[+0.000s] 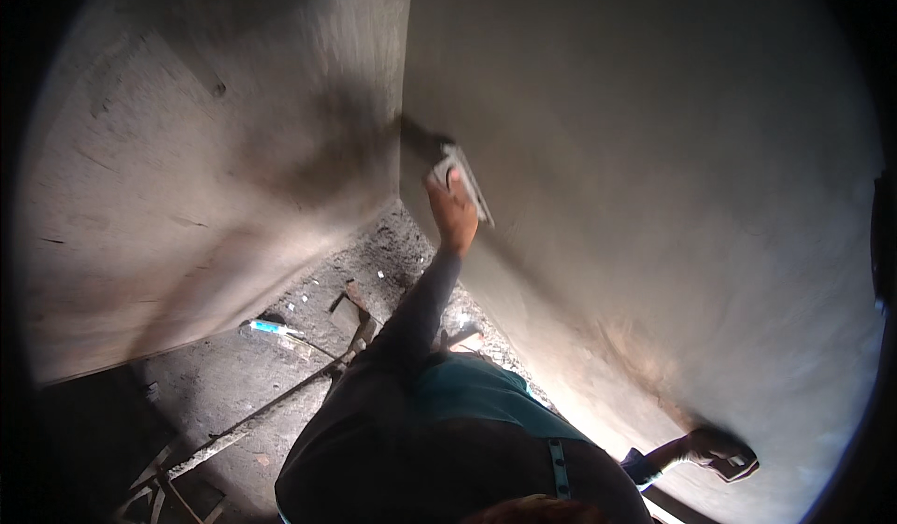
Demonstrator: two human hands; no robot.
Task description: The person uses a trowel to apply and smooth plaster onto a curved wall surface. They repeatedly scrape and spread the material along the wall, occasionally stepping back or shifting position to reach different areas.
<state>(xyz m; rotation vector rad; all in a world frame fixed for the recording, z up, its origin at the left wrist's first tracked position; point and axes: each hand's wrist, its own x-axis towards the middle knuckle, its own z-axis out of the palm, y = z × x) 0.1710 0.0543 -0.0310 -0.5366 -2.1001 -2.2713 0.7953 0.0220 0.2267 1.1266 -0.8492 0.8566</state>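
Observation:
My left hand (454, 214) reaches forward near the inside corner, its fingers wrapped round the handle of a pale plastering trowel (475, 188). The flat blade lies along the grey right-hand wall (635, 169), edge toward me. At the lower right, my right hand (718, 453) is curled beside the same wall. Something small and pale shows at its fingers, but shadow hides what it is.
A second wall (177, 206), with marks and shadows, meets the grey one at the corner. Below lie a gritty floor (215, 384), a blue-and-white tube (273, 328), a long pole (262, 415) and scraps of wood (348, 311). Thin slats (161, 487) stand at the lower left.

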